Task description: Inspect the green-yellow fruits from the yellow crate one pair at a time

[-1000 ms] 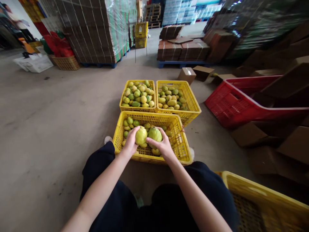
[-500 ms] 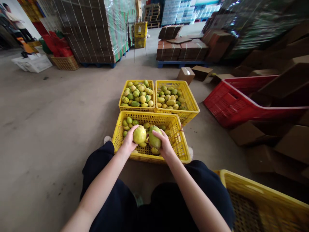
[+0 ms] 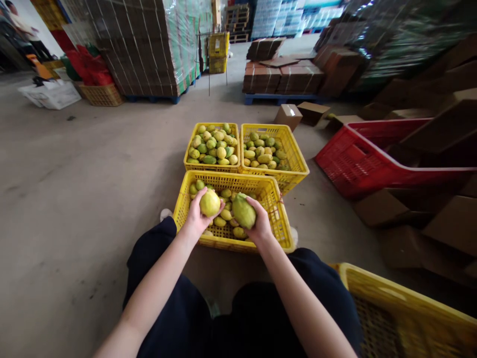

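My left hand (image 3: 197,213) is wrapped round a pale yellow-green fruit (image 3: 209,203). In my right hand (image 3: 260,220) is a larger, greener fruit (image 3: 244,211), its narrow end pointing up and away. The two fruits are held apart above the near yellow crate (image 3: 227,243), which has several yellow and green fruits in it. Beyond it, side by side, stand a left yellow crate (image 3: 212,168) heaped with fruit and a right yellow crate (image 3: 296,174) with a lower layer of fruit.
A red crate (image 3: 346,159) with cardboard stands at the right, among cardboard boxes (image 3: 383,206). Another yellow crate (image 3: 402,288) is at the lower right. Wrapped pallet stacks (image 3: 130,49) stand farther back. A person (image 3: 22,27) is at the far upper left.
My hands have moved slightly apart, each still with its fruit. Both fruits have been turned a little, and more of the crate's fruit shows between them.
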